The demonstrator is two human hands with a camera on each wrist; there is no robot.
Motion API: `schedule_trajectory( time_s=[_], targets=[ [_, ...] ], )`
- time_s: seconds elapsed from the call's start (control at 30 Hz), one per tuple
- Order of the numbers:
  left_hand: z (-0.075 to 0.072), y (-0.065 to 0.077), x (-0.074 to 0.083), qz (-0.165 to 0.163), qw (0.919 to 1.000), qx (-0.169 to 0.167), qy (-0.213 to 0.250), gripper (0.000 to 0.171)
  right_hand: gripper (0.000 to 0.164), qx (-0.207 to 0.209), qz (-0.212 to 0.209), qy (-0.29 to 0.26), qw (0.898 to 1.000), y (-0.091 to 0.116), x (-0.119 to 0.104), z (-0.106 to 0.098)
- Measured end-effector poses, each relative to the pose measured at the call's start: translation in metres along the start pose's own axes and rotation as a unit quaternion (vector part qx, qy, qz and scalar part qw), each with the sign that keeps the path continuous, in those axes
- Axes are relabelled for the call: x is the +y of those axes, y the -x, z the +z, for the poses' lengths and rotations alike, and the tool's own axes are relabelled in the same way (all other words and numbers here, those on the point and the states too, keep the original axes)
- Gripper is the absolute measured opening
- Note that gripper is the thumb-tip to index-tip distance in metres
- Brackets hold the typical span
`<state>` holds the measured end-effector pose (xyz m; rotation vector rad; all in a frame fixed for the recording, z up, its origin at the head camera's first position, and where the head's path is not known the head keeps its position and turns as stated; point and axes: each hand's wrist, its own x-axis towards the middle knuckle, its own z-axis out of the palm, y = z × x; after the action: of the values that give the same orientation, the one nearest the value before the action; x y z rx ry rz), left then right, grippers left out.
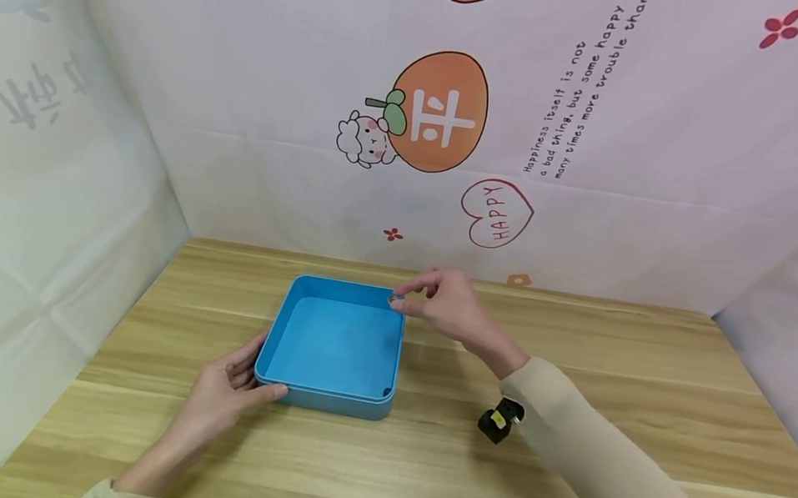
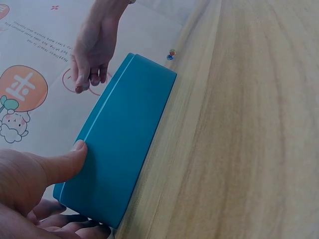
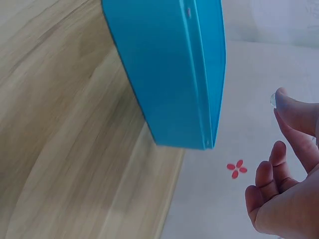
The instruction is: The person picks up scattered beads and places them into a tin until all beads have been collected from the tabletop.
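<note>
The fingers of your left hand grip the shallow, square blue box on the wood-grained worktop; those of your right hand pinch a small, clear, glassy piece near its far-right corner.

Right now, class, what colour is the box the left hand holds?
The box is blue, clearest in the head view.
</note>
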<state>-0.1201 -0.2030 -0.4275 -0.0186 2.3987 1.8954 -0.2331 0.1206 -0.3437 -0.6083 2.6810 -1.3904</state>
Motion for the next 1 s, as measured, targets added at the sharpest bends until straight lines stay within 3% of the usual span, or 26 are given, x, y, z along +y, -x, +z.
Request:
schedule_trajectory(
  time_s=[0.53,1.0],
  targets=[
    [0.0,-0.001,0.0,-0.003,1.0,0.002,-0.004,0.092,0.014,-0.024,-0.033,0.007,0.999,-0.022,-0.02,0.036],
    [-0.001,-0.001,0.002,-0.007,1.0,-0.003,0.003,0.092,0.011,-0.031,-0.051,0.016,0.998,-0.032,-0.019,0.065]
  ],
)
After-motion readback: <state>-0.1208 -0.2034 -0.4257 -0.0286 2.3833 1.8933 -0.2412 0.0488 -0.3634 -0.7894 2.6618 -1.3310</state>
